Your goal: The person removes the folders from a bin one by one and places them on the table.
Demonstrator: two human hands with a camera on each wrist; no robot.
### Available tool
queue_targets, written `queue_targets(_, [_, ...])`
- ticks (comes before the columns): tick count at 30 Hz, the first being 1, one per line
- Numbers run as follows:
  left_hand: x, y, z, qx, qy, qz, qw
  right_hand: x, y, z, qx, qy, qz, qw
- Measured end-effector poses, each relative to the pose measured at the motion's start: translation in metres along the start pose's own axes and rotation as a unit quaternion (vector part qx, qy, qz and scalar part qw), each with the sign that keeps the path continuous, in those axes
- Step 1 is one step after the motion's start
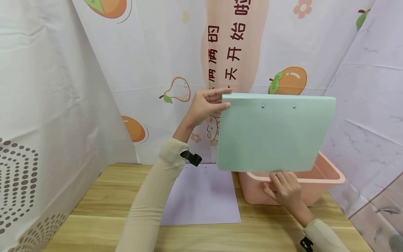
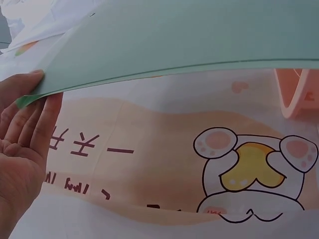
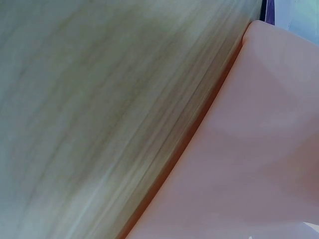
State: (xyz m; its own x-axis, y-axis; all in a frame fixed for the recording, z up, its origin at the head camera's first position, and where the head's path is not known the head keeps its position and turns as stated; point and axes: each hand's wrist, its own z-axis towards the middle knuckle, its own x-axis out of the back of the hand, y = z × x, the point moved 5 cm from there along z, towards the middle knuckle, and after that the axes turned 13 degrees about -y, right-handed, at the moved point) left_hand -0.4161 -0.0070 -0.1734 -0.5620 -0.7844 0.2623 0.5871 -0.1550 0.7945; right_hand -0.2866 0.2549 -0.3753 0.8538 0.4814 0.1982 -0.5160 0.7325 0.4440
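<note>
My left hand (image 1: 204, 106) pinches a mint-green file folder (image 1: 274, 136) at its upper left corner, thumb on the near face and fingers behind. The folder is held up, tilted, with two small metal rivets near its top edge. In the left wrist view the thumb and fingers (image 2: 37, 124) grip the folder's corner. Below it, my right hand (image 1: 284, 189) grips the front rim of a pink plastic bin (image 1: 258, 192), its thumb against the outer wall. The folder's lower edge overlaps the bin's opening in the head view. The right wrist view shows the bin's side wall (image 3: 239, 139).
A purple folder (image 1: 204, 199) lies flat on the wooden table (image 1: 104, 203), left of the bin. A printed curtain (image 1: 151, 45) hangs behind the table, and more cloth (image 1: 63, 94) borders the left side.
</note>
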Motion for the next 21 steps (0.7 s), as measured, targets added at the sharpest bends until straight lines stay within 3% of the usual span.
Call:
queue_targets(12, [0.013, 0.005, -0.006, -0.010, 0.009, 0.004, 0.9999, 0.000, 0.001, -0.002, -0.008, -0.008, 0.000, 0.9999])
queue_targets(21, [0.026, 0.010, -0.015, -0.028, 0.041, 0.004, 0.9988, 0.000, 0.000, -0.001, -0.011, -0.006, 0.004, 0.9999])
